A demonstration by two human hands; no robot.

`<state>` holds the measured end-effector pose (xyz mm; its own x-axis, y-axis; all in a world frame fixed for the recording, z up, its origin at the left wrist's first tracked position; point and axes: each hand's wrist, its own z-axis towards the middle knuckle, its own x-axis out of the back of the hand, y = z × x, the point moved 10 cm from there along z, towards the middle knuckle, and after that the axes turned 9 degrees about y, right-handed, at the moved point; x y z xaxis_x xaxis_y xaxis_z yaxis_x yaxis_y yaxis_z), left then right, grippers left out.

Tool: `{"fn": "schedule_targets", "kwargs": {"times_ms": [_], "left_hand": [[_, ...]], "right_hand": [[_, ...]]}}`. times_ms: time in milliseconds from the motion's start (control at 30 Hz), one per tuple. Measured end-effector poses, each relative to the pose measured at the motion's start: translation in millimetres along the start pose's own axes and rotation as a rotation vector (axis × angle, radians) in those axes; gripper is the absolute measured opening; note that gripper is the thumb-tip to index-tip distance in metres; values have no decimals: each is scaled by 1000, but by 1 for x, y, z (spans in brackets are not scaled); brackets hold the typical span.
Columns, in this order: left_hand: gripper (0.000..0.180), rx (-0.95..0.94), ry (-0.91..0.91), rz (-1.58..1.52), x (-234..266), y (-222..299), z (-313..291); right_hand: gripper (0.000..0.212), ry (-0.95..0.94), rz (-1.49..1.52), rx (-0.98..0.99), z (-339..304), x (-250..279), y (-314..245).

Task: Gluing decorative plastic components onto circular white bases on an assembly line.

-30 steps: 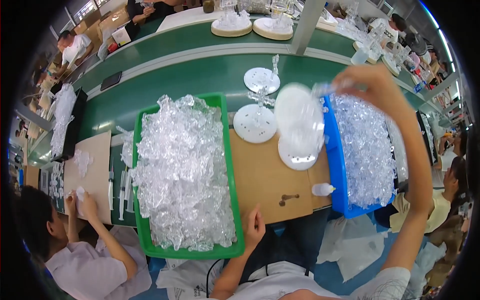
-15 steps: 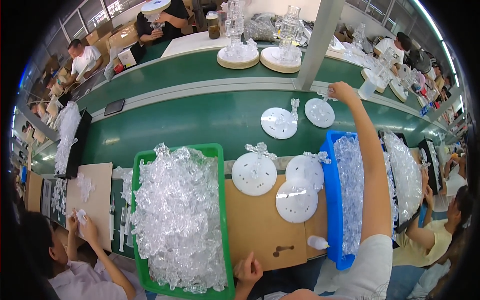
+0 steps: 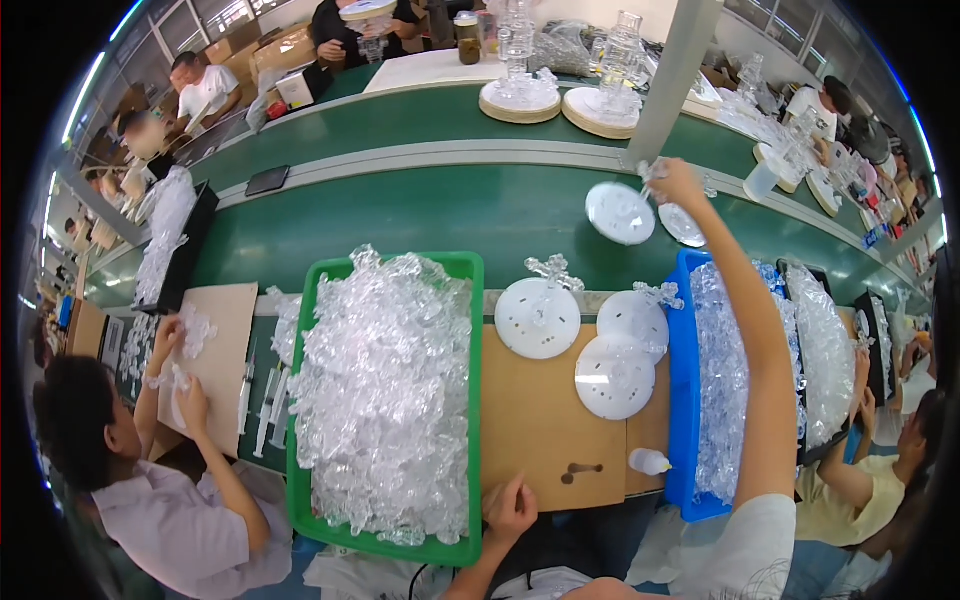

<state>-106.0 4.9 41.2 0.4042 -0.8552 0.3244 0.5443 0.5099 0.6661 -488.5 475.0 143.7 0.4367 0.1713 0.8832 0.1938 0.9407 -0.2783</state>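
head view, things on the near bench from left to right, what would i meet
Leftmost cardboard sheet → syringes → green bin → clear piece on a round white base → small white bottle → blue bin.

Bare right hand hides part of the clear, glassy branching piece in its fingers.
The right forearm masks an edge of a flat white round disc and some clear pieces in a blue plastic bin; curled fingers conceal the bare left hand's palm; the upper edge crops a black-shirted co-worker.
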Motion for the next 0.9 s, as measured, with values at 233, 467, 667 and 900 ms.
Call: {"fn": "schedule_targets", "kwargs": {"times_ms": [233, 467, 667, 900], "left_hand": [[27, 86, -48, 21, 21, -13, -7], [41, 34, 2, -146, 33, 2, -32], [53, 102, -467, 95, -4, -12, -34], [52, 85, -463, 102, -9, -11, -39]], "right_hand": [[21, -233, 541, 447, -147, 175, -220], [31, -589, 242, 914, -342, 79, -291], [33, -620, 261, 863, -322, 50, -293], [31, -288, 157, 914, -267, 5, -406]]}}
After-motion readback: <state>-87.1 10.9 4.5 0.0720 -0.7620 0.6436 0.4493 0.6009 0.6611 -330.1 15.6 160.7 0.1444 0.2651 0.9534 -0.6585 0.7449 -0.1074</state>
